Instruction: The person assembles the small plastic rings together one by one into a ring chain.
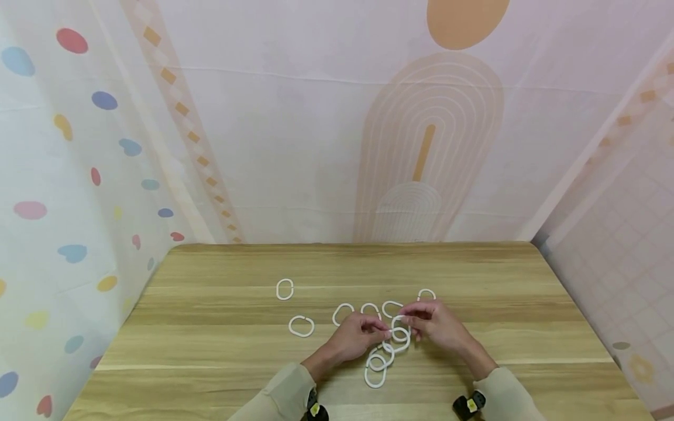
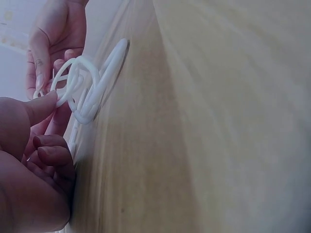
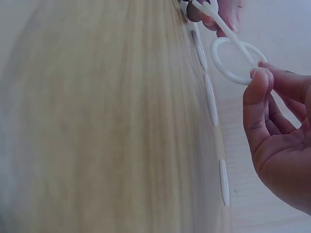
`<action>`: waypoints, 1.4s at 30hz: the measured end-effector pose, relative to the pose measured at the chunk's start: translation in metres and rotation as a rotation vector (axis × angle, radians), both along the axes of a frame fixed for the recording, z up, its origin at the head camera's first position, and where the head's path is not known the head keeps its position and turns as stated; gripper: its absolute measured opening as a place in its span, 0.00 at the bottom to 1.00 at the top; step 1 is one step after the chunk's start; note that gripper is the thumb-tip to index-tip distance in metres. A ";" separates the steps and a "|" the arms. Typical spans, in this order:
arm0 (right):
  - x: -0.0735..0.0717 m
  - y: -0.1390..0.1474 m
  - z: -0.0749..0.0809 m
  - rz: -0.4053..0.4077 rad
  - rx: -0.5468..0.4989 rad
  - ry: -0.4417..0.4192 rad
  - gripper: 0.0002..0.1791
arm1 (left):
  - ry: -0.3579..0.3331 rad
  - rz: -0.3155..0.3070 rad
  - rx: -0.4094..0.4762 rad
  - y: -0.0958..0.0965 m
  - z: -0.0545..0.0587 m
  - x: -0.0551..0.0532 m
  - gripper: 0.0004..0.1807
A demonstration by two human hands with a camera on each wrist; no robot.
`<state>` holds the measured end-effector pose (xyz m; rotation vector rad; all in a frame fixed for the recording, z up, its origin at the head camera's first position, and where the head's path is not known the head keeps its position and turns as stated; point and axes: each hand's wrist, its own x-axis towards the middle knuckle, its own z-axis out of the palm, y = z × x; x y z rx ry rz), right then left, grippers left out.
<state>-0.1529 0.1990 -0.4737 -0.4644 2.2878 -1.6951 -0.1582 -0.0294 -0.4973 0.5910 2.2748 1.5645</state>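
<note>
A chain of several white plastic links runs over the wooden table toward the person, its upper part raised between the hands. With thumb and fingertips, the left hand pinches a link in the upper part of the chain. The right hand pinches the link at the chain's upper end by its edge. In the left wrist view, looped links hang beside the left thumb and slope down to the tabletop. Fingers partly cover where the held links meet, so their exact joining is hidden.
Loose white links lie flat on the wooden table: one at the back left, one left of the hands, and several behind the hands, including a partly covered one. A patterned cloth hangs behind the table.
</note>
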 end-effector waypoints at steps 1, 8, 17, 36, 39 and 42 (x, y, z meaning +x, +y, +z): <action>0.000 0.000 0.000 0.005 0.009 0.009 0.11 | -0.001 0.003 0.005 0.000 0.000 0.000 0.06; 0.001 0.000 0.001 0.049 0.047 0.038 0.10 | 0.021 0.021 -0.007 0.001 -0.003 0.000 0.05; 0.002 -0.002 0.000 0.054 0.056 0.060 0.09 | 0.024 0.043 -0.001 0.001 -0.004 0.001 0.04; 0.005 0.002 0.000 0.014 -0.043 -0.025 0.11 | 0.049 0.031 0.010 0.001 -0.003 0.001 0.04; 0.007 0.004 0.000 0.002 -0.047 -0.056 0.11 | 0.062 0.021 0.004 0.000 -0.002 0.002 0.03; 0.008 0.007 0.000 -0.010 -0.061 -0.097 0.12 | 0.079 0.014 -0.005 0.001 -0.002 0.002 0.03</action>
